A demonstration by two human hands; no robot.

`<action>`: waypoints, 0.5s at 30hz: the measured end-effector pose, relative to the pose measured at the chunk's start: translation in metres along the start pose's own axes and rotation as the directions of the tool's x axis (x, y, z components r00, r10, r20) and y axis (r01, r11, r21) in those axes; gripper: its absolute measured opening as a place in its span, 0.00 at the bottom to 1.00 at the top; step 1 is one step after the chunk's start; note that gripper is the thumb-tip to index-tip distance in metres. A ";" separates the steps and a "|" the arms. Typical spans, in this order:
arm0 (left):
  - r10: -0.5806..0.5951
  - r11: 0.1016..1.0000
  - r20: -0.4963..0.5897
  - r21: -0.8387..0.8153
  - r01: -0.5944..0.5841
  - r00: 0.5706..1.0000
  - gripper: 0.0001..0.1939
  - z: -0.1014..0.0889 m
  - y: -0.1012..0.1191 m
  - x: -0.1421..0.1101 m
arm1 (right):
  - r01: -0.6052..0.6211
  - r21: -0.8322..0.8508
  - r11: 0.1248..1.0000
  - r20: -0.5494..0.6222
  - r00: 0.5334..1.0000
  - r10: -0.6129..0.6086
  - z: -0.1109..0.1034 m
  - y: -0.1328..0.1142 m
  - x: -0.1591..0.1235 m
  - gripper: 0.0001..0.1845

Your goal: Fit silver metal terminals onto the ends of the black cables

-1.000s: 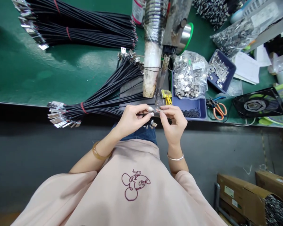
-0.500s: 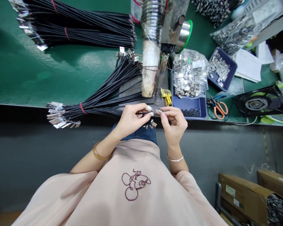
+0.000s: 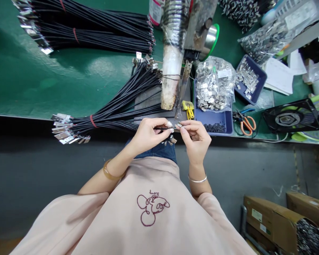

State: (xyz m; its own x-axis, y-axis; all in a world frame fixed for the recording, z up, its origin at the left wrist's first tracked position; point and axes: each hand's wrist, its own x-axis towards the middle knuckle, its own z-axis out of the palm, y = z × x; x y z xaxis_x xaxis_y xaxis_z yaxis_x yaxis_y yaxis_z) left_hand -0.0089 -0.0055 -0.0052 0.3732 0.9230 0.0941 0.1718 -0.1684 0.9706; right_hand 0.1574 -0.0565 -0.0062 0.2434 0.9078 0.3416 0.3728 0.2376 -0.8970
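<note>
My left hand (image 3: 152, 136) is closed in a pinch on a black cable (image 3: 159, 128), close to the cable's end. Facing it, my right hand (image 3: 196, 140) pinches a small silver metal connector piece (image 3: 179, 125) between thumb and forefinger. The cable's end and the connector piece are close together; whether they touch I cannot tell. Left of my hands lies a bundle of black cables (image 3: 114, 118) with metal plugs, tied by a red band (image 3: 93, 121). More metal plugs (image 3: 170, 140) stick out below my left hand, over the table edge.
Just above my hands hang a white nozzle (image 3: 170, 81) and a soldering iron (image 3: 184, 81). To the right are a blue tray (image 3: 230, 122) with bagged metal shells (image 3: 214, 85), orange-handled cutters (image 3: 247, 124) and a black fan (image 3: 292, 115). Tied cable bundles (image 3: 95, 32) lie at the back left.
The view has shifted slightly. My hands stay almost in place, still pinching the cable and the connector piece, with only small finger movement.
</note>
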 end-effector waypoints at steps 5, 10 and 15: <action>-0.023 0.999 0.016 -0.042 0.024 1.000 0.10 0.002 -0.001 0.001 | 0.148 -0.093 0.985 -0.015 0.989 -0.150 -0.002 -0.001 -0.003 0.03; -0.107 0.980 -0.069 -0.178 0.093 0.992 0.09 0.007 -0.001 0.002 | 0.102 -0.100 0.990 -0.114 0.987 -0.113 0.001 0.002 -0.002 0.04; -0.113 0.972 -0.065 -0.216 0.096 0.992 0.08 0.008 0.001 0.003 | -0.021 0.029 0.999 -0.029 0.999 0.022 0.005 0.002 -0.003 0.01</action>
State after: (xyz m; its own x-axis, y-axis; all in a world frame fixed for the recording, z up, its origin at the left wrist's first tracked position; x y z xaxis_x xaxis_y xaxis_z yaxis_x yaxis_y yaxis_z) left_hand -0.0006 -0.0058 -0.0056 0.2918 0.9565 -0.0017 0.0059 0.0000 1.0000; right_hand 0.1529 -0.0570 -0.0102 0.2773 0.9024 0.3297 0.3416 0.2281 -0.9117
